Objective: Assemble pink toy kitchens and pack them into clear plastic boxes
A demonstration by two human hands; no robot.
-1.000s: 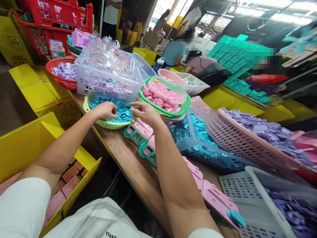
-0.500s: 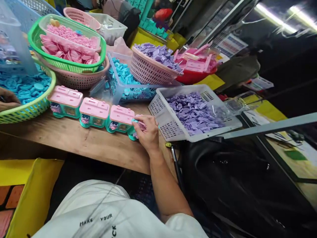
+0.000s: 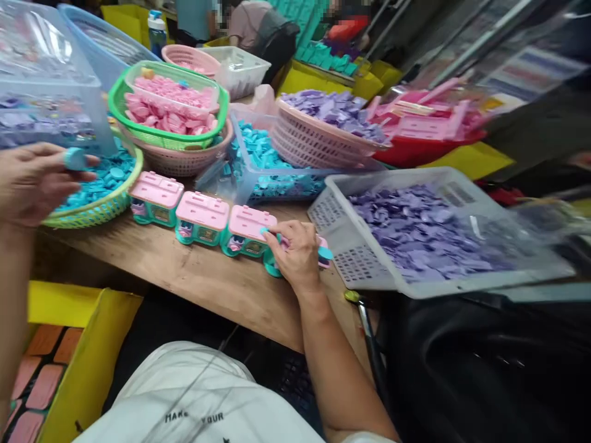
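A row of pink-roofed, teal-bodied toy houses (image 3: 202, 216) stands on the wooden table (image 3: 198, 283). My right hand (image 3: 295, 253) is closed on the rightmost toy house of the row, pressing a small blue disc (image 3: 325, 253) onto it. My left hand (image 3: 34, 181) hovers at the left over a green basket (image 3: 99, 209) of blue discs and pinches one blue disc (image 3: 74, 158) between thumb and fingers.
A white basket of purple pieces (image 3: 415, 234) sits right of my right hand. Behind are a blue basket of blue parts (image 3: 263, 169), a green basket of pink parts (image 3: 168, 111) and a pink basket of purple pieces (image 3: 323, 123). A yellow bin (image 3: 78, 344) stands below left. People sit far back.
The view swung right and then back a little. My right hand went from the blue-disc basket to the end toy house. My left hand lifted a blue disc out of the basket.
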